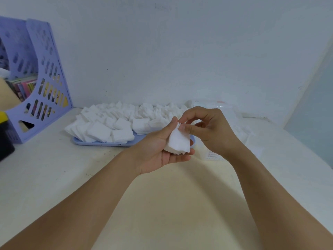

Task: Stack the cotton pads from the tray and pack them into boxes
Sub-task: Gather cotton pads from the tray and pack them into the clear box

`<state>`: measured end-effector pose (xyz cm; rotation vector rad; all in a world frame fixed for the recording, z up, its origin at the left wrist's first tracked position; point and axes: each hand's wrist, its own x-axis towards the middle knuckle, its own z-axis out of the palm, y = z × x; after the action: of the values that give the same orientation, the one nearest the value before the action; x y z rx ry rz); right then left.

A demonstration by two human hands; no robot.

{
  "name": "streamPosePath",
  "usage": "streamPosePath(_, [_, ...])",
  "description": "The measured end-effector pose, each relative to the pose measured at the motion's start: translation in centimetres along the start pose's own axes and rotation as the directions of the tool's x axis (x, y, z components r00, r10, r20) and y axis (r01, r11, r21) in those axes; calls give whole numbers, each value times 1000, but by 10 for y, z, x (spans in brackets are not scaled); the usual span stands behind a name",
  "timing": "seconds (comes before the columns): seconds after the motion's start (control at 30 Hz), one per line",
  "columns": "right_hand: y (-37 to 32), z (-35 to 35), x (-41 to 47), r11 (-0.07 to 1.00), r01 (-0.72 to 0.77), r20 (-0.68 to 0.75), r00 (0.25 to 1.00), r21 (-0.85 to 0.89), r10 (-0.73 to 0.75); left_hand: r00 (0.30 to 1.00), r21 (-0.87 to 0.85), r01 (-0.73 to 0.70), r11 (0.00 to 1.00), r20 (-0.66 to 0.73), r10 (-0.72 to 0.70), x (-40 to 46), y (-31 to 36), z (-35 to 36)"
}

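Head view, left to right. Far left of both hands: a lilac perforated file rack [45, 83] stands upright against the wall, with coloured spines visible inside it. A dark object with a yellow top [4, 134] sits at the frame edge; what it is cannot be told.

Beyond the fingers, a pale blue tray [100, 142] lies on the white table [54, 177], heaped with loose white cotton pads [115, 121].

Left hand [158, 150]: palm up, fingers curled under a small stack of pads [179, 141], thumb pressing its upper edge. The stack is held above the table, just in front of the tray's near rim.

Right hand [210, 127]: thumb and forefinger pinch the stack's top corner, other fingers loosely bent.

Right of and behind the right-hand fingers: clear plastic boxes [214, 105], partly hidden by the hand. A printed label [213, 156] shows just below the right wrist; its text is too small to read.
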<state>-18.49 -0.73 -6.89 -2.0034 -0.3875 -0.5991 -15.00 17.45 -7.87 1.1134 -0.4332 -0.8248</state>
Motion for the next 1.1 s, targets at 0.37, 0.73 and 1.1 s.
streamPosePath(0.37, [-7,-6,-1,999,-44,2,999,29,44,998,-2,-31,1000,47,31,0,1,1])
streamPosePath(0.73, [-12,-11,-4,979,-193,9,981,64,192,998,-142,-66,988,-18,64,3,1,0])
streamPosePath(1.1, [-12,-10,-2,967,-242,-30,969,82,246,995,-184,-99,978,-15,98,4,0,1])
